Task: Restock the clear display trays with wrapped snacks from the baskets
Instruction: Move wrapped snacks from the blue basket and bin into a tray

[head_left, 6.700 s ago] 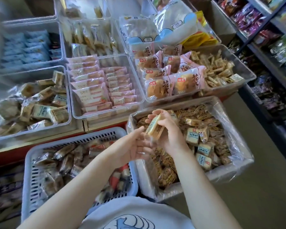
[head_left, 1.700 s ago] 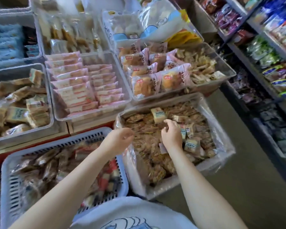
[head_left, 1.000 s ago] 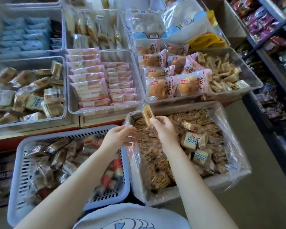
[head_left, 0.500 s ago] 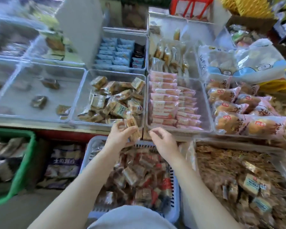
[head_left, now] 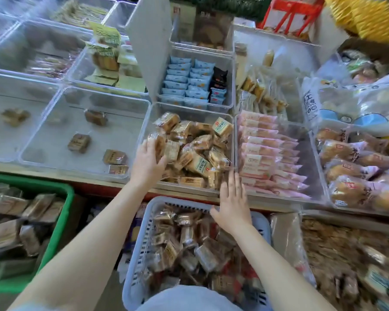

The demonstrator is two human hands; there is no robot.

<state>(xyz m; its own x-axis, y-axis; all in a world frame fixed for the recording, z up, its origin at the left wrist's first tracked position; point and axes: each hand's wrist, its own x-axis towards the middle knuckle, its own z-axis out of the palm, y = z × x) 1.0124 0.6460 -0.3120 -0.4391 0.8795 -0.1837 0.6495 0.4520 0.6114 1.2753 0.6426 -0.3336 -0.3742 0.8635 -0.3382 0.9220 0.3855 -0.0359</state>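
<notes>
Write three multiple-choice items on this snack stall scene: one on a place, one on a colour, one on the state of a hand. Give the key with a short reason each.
1. Where is the left hand?
A. in the green basket
B. on the snack packets in the middle clear tray
C. on the pink packets

2. What colour is the basket at the lower left?
A. green
B. red
C. yellow

3. How is the right hand?
A. gripping a packet
B. closed in a fist
C. open, fingers straight, holding nothing

Key: B, its fingers lie on the brown packets at that tray's left side; A, its rim is bright green; C, the fingers stretch flat toward the tray's front edge, above the white basket, with no packet in them.
</notes>
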